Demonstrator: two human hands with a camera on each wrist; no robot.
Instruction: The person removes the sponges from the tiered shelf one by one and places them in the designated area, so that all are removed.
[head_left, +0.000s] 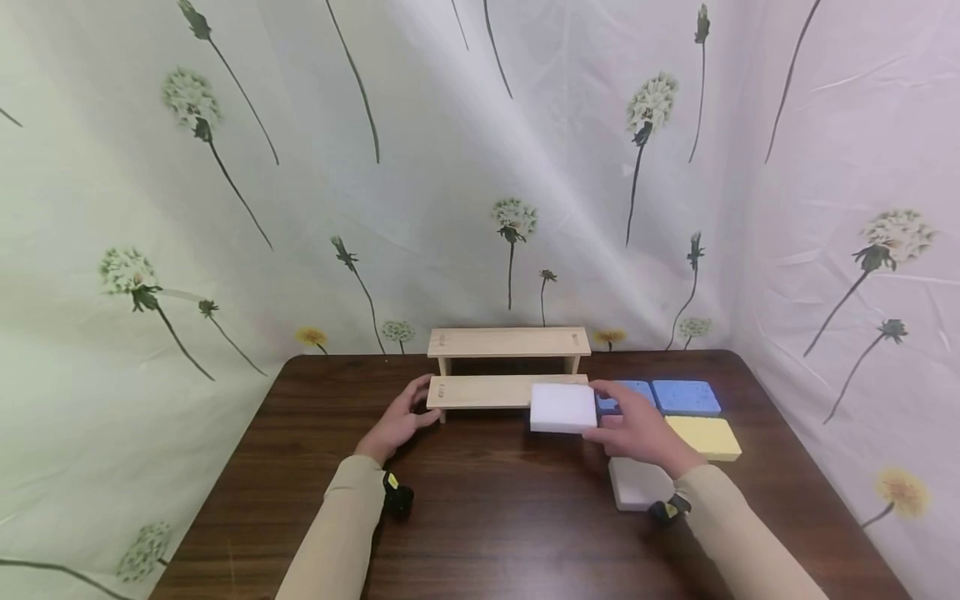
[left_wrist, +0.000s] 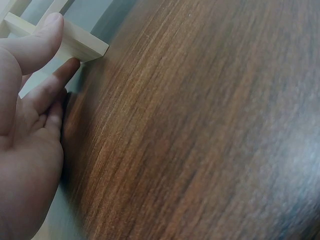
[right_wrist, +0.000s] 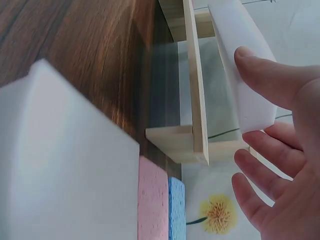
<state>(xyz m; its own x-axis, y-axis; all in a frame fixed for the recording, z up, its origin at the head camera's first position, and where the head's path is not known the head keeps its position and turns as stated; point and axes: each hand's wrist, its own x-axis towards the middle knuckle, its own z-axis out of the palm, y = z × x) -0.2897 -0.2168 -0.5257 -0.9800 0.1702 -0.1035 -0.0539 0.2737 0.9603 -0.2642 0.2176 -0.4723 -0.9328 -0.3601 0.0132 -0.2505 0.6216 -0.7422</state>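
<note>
A two-tier wooden stand, with a lower shelf [head_left: 480,392] and a raised back shelf [head_left: 510,342], stands at the back of the table. My left hand [head_left: 397,425] holds the lower shelf's left end, thumb in front and fingers at the outer side. Between thumb and fingers, my right hand [head_left: 637,429] pinches a white sponge block [head_left: 562,407]. It overlaps the right end of the lower shelf in the head view. In the right wrist view, the white sponge block [right_wrist: 245,70] hangs tilted over the shelf, with the other fingers spread below it.
To the right lie two blue sponges [head_left: 686,397], a yellow sponge [head_left: 703,437], a partly hidden pink sponge [right_wrist: 152,200] and a second white block [head_left: 637,485]. Behind the dark wooden table [head_left: 480,517] hangs a dandelion-print curtain [head_left: 435,208], which also covers the right side.
</note>
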